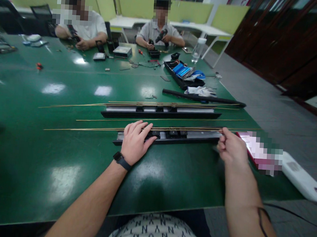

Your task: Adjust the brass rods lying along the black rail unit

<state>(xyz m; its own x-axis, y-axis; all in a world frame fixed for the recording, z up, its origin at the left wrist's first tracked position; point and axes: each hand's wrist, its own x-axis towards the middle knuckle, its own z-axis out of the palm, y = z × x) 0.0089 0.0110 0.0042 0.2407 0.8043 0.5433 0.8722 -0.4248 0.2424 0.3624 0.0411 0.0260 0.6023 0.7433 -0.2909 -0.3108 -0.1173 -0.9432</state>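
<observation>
In front of me lies a black and silver rail [203, 135] with small black blocks [173, 133] in its channel. Long thin brass rods [93, 129] run along its far edge and stick out well past its left end. My left hand [136, 140] rests over the rail's left part, fingers spread across the rods and thumb apart by the blocks. At the right end, my right hand [230, 146] is closed in a pinch on a brass rod; its fingertips partly hide the hold. Behind lies a second similar rail [161, 115] with brass rods along it.
A black tube [202, 97], white gloves [201, 91] and a black tray [174, 76] with blue packs lie farther back. To the right are a pink-red item [253, 149] and a white device [302, 175] at the table edge. Two people work across the green table [72, 170].
</observation>
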